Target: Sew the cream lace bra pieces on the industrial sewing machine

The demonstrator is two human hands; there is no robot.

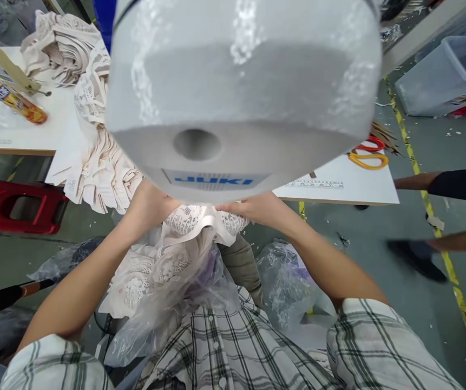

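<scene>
A cream lace bra (188, 218) lies under the front of a light grey sewing machine (241, 157) marked JUKI, and its lower part hangs over the table edge towards my lap. My left hand (148, 203) grips the left side of the lace, its fingertips hidden by the machine head. On the right side, my right hand (255, 208) holds the lace edge with the thumb stretched inward; its other fingers are mostly hidden. The needle area cannot be seen. More cream lace pieces (135, 279) rest in clear plastic on my lap.
Stacked cream garment pieces (103, 168) hang over the table's left part. Beyond them are a yellow bottle (9, 92) and a red stool (17, 206). Scissors (368, 157) lie at the right table edge. A plastic bin (447, 76) stands on the floor; a person's legs (415, 257) show at right.
</scene>
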